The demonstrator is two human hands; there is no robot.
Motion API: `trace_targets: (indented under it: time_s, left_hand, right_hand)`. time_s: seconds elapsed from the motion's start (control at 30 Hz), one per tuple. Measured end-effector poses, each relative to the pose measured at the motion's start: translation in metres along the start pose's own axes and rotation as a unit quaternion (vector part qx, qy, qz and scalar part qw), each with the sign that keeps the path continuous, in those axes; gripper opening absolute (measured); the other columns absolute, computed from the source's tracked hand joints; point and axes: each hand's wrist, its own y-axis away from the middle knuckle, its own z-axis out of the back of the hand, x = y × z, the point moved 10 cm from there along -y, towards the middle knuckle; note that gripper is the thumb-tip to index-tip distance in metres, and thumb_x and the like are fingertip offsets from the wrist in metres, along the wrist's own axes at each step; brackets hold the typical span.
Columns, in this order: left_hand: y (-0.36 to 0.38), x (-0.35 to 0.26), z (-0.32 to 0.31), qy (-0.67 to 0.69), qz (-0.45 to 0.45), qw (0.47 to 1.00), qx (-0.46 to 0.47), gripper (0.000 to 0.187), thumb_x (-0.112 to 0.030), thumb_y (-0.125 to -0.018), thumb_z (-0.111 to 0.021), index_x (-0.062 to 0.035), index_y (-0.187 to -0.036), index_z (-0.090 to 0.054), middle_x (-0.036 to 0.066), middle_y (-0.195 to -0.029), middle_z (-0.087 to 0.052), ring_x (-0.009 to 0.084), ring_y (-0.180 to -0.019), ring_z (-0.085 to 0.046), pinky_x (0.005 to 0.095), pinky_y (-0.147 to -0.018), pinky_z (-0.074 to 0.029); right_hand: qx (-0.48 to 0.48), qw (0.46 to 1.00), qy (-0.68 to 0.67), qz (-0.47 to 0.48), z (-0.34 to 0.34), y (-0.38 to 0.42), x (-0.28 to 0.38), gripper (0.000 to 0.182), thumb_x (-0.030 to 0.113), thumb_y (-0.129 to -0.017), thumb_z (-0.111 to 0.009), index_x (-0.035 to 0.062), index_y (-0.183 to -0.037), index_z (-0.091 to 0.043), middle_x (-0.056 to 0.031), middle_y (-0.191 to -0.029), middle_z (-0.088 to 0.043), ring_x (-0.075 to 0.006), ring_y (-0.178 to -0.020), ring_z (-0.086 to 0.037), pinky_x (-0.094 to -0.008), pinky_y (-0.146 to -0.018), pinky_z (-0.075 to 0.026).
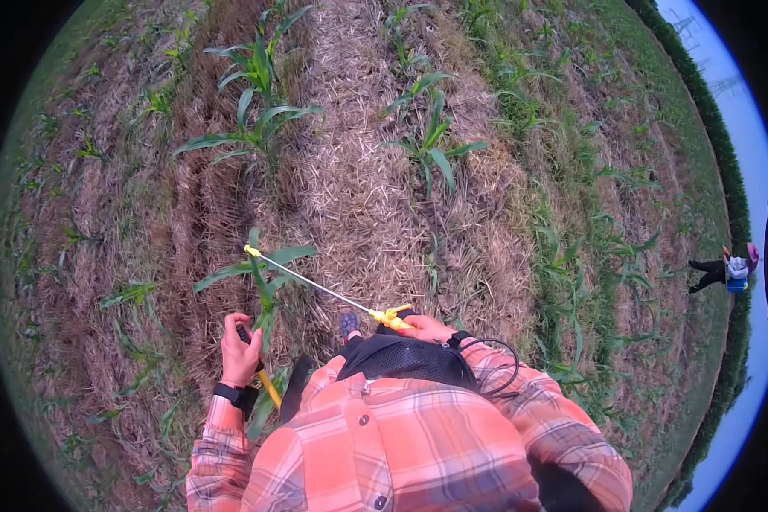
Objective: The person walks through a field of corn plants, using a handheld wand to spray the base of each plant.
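Note:
My right hand [428,329] is closed around the yellow handle of a spray wand [324,289], in front of my waist. The wand's thin metal tube slants to the far left. Its yellow nozzle [252,251] is over the leaves of a young corn plant [266,294]. At my left side, my left hand [241,352] is wrapped round the black grip of a yellow pump lever [270,388]. The lever's lower end disappears beside my body. A dark hose [515,363] loops by my right forearm.
Rows of young corn [260,128] stand ahead, with more corn [435,147] right of the straw-covered strip [350,145]. Weeds grow between the rows on the right. Far right, another person [736,267] carries a blue tank. My shoe [348,322] shows below the wand.

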Motion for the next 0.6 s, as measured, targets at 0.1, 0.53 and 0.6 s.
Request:
trace_targets:
  time_s: [0.1,0.53,0.6]
  left_hand:
    - [-0.015,0.005,0.004,-0.004,-0.012,1.0,-0.027,0.022,-0.003,-0.073,-0.054,-0.0051,-0.091,-0.041,0.002,-0.054,-0.045,0.0123,-0.042,-0.047,0.0258,-0.04,-0.037]
    - [-0.142,-0.094,-0.014,-0.067,-0.094,0.987,-0.111,0.014,-0.001,-0.073,-0.05,-0.003,-0.085,-0.044,0.004,-0.06,-0.044,0.0129,-0.049,-0.042,0.0263,-0.047,-0.034]
    - [-0.164,-0.109,-0.024,-0.079,-0.108,0.984,-0.115,0.012,-0.002,-0.073,-0.05,-0.0027,-0.084,-0.045,0.005,-0.06,-0.045,0.0137,-0.051,-0.043,0.0267,-0.048,-0.035]
  right_hand:
    - [-0.007,0.999,0.04,0.005,0.017,-0.015,0.005,0.032,0.034,-0.079,-0.053,0.0039,-0.089,-0.055,-0.004,-0.069,-0.054,-0.0114,-0.063,-0.048,-0.026,-0.055,-0.038]
    - [-0.155,0.968,-0.168,-0.104,0.176,-0.077,-0.027,0.022,0.031,-0.082,-0.048,0.0092,-0.079,-0.05,0.0017,-0.056,-0.047,-0.0063,-0.04,-0.04,-0.0225,-0.033,-0.03]
    - [-0.202,0.942,-0.236,-0.128,0.209,-0.075,-0.038,0.022,0.031,-0.082,-0.048,0.0099,-0.078,-0.046,0.0024,-0.055,-0.045,-0.0068,-0.039,-0.039,-0.0222,-0.032,-0.028]
